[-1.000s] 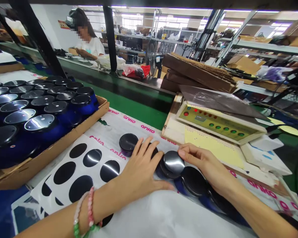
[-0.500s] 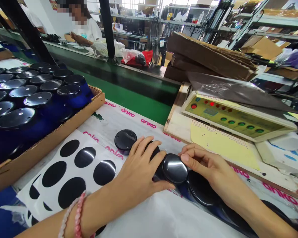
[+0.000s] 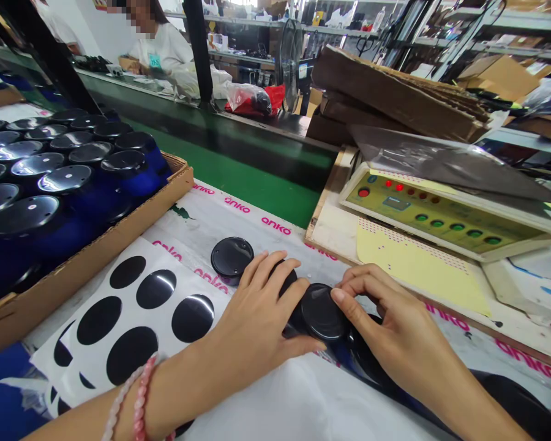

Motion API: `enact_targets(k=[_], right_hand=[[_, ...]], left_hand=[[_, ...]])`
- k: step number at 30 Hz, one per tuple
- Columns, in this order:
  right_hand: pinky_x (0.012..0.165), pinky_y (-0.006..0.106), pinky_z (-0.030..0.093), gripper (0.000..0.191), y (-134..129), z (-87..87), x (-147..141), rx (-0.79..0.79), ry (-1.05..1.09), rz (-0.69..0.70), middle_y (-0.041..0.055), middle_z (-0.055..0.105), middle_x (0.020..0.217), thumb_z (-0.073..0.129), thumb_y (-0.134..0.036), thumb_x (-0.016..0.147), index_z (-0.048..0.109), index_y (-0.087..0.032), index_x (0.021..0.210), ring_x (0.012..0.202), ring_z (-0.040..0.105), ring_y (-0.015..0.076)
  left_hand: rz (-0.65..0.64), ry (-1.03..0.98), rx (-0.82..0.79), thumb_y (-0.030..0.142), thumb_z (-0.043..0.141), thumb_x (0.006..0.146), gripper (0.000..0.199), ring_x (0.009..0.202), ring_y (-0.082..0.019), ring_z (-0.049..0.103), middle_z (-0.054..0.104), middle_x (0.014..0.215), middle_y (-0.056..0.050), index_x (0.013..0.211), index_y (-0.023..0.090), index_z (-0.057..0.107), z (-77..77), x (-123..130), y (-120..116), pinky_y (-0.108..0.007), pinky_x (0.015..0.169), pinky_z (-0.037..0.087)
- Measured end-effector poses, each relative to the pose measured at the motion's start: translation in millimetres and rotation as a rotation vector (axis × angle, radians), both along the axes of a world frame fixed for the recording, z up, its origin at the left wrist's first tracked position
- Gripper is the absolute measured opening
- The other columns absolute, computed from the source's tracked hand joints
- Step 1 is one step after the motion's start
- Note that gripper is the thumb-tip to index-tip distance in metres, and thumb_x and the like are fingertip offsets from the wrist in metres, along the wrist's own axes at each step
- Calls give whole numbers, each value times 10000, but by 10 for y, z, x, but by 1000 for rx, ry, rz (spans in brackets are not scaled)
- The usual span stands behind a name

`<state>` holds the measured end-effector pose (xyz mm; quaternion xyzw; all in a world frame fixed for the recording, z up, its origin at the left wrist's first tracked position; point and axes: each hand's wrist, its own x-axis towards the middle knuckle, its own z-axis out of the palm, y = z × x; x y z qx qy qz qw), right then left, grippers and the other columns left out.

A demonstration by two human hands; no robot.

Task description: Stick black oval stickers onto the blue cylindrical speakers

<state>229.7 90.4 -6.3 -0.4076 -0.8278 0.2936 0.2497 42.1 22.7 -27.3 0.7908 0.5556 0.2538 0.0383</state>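
My left hand [image 3: 261,315] curves with fingers apart around a dark blue round piece with a smooth black top [image 3: 324,311], its thumb on the near side and forefinger on the far side. Its other fingers lie over another black-topped piece, mostly hidden. At the right rim of the smooth top, my right hand [image 3: 386,321] has thumb and forefinger pinched together; what is between them is hidden. Left of the fingers stands a black-topped piece with small holes [image 3: 232,257]. White sheets with black round stickers [image 3: 193,318] lie beside my left forearm.
A cardboard tray [image 3: 165,196] of several blue, black-topped pieces stands at left. Behind my right hand is a control box [image 3: 441,211] with lit buttons on a wooden board. Stacked brown cardboard [image 3: 395,92] sits beyond it. Across the green belt [image 3: 239,171] sits a person.
The view has shifted slightly. My right thumb and forefinger stay at the rim, with the wrist a little turned. Glare on the smooth top has faded. A second red light shows on the control box.
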Motion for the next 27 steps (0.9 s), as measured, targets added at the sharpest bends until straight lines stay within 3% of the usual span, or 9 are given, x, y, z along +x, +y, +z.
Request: enact_targets(k=[7, 11, 14, 16, 18, 21, 23, 27], right_hand=[[692, 315, 416, 198, -28, 14, -18, 46, -34, 2, 10, 519, 819, 484, -301, 918, 466, -225, 737, 762, 524, 163], [643, 315, 435, 234, 94, -36, 62, 12, -119, -37, 0, 496, 779, 504, -403, 893, 420, -230, 760, 699, 510, 159], [630, 322, 459, 349, 181, 8, 105, 67, -128, -111, 13, 501, 835, 624, -497, 786, 416, -232, 877, 731, 526, 179], [678, 332, 468, 362, 134, 122, 53, 174, -89, -88, 32, 514, 913, 636, -477, 787, 434, -233, 963, 808, 535, 196], [723, 318, 466, 215, -19, 267, -78, 243, -66, 67, 30, 527, 953, 568, -375, 864, 458, -248, 999, 855, 535, 189], [732, 288, 476, 140, -327, 409, -373, 137, -214, 505, 21, 561, 969, 456, -183, 917, 485, -252, 1035, 869, 556, 166], [745, 299, 487, 203, -461, 406, -586, 82, -370, 723, 33, 571, 1017, 459, -111, 897, 498, -228, 1059, 900, 569, 174], [757, 311, 496, 254, -448, 306, -907, 127, -511, 862, 48, 557, 1095, 614, -109, 805, 520, -188, 1027, 911, 585, 190]], left_hand=[[-9, 6, 3, 517, 666, 762, 562, 1276, -309, 320, 485, 1269, -130, 1162, 149, 522, -11, -12, 2, -512, 1078, 275], [-22, 12, 15, 528, 656, 767, 562, 1279, -316, 323, 501, 1251, -123, 1158, 148, 518, -40, 13, 23, -521, 1077, 286], [-45, 43, -2, 555, 626, 777, 597, 1314, -347, 279, 462, 1310, -137, 1184, 137, 500, 53, -16, 27, -562, 1089, 257], [-52, 33, -6, 514, 576, 832, 625, 1353, -349, 210, 345, 1416, -165, 1287, 119, 410, 192, -121, -25, -557, 1093, 259], [-13, -16, -19, 352, 475, 923, 499, 1349, -303, 242, 296, 1446, -152, 1356, 155, 321, 331, -297, -149, -499, 1069, 324], [123, -99, -138, 127, 353, 926, 347, 1109, -214, 503, 523, 1189, -70, 1245, 251, 413, 380, -591, -425, -386, 902, 463], [200, -162, -255, 119, 387, 900, 253, 886, -182, 570, 569, 940, -17, 1103, 246, 469, 279, -723, -589, -323, 746, 490], [296, -250, -319, 120, 428, 847, 170, 764, -168, 559, 541, 825, 11, 972, 229, 464, 46, -759, -727, -287, 643, 452]])
